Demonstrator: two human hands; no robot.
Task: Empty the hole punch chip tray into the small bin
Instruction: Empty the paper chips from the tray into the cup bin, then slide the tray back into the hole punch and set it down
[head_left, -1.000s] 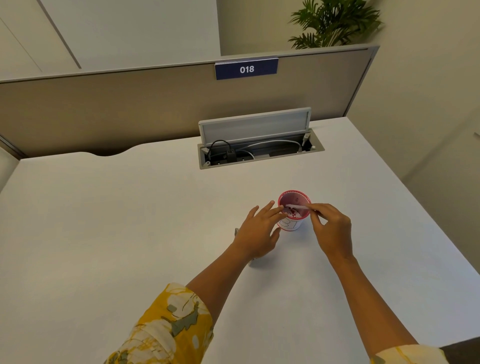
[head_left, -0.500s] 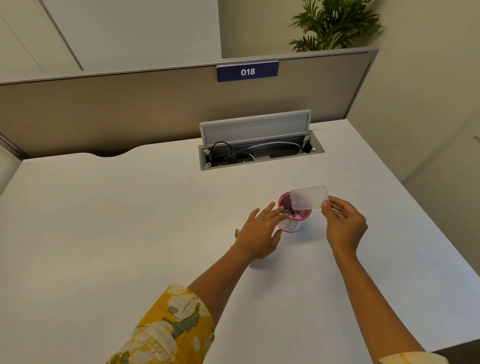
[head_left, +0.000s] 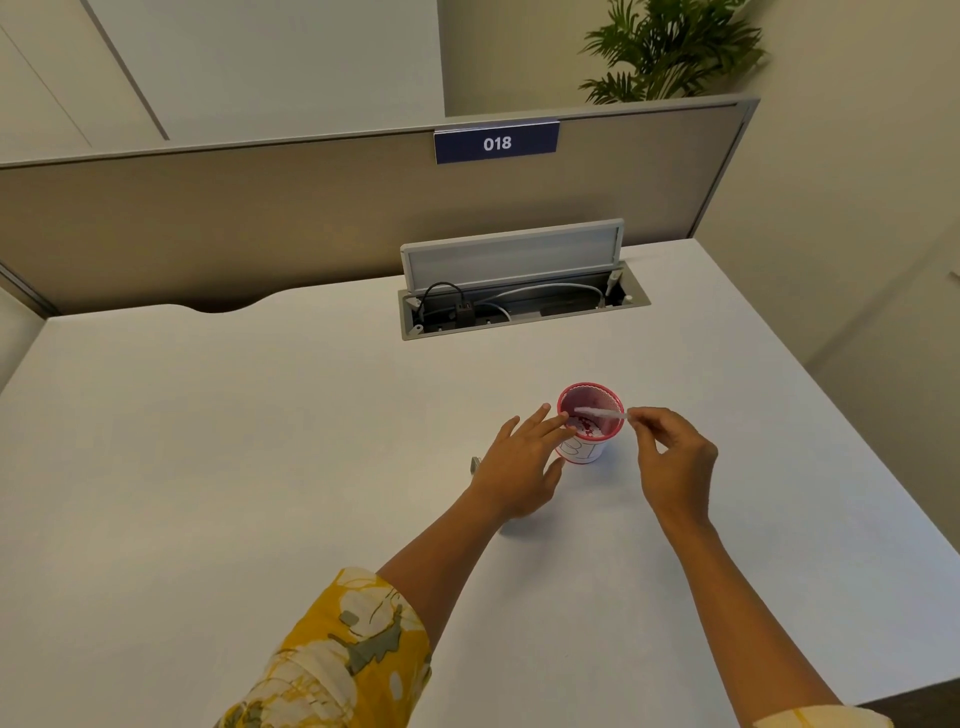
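Note:
A small red-rimmed white bin (head_left: 586, 451) stands on the white desk (head_left: 208, 467), with red paper chips lying inside it. My right hand (head_left: 675, 462) pinches a clear plastic chip tray (head_left: 600, 414) by its end, held edge-on over the bin's mouth. My left hand (head_left: 519, 465) rests with fingers spread against the bin's left side, fingertips touching the rim. A sliver of the metal hole punch (head_left: 474, 465) shows behind my left hand; the rest of it is hidden.
An open cable hatch (head_left: 519, 306) with its raised lid and wires sits at the back of the desk. A grey partition (head_left: 260, 223) with a "018" sign closes off the far edge. The desk's right edge runs diagonally near my right arm.
Half a second ago the chip tray was lifted flat-side toward me above the bin; now my right hand has turned it edge-on and lowered it over the bin's mouth. My left hand stayed.

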